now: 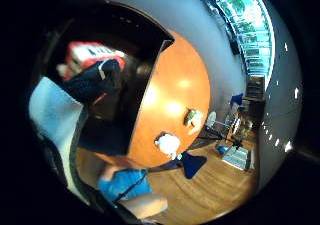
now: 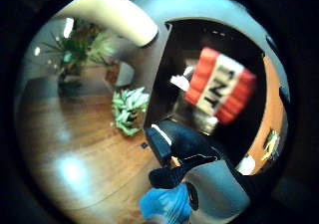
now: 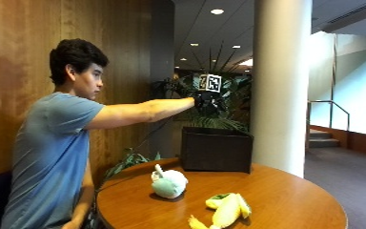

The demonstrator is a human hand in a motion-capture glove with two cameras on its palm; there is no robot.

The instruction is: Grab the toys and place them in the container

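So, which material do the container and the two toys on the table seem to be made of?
Container: probably woven wicker or fabric, dark brown, matte, boxy walls. White-green toy: soft plush, rounded, fuzzy look. Yellow toy: likely plush too, limp and flat. Table: polished wood with sheen.

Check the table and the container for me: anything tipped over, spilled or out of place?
Nothing stands out. The dark container sits upright on the round table with the red TNT toy inside; a white plush and a yellow plush lie on the tabletop, waiting.
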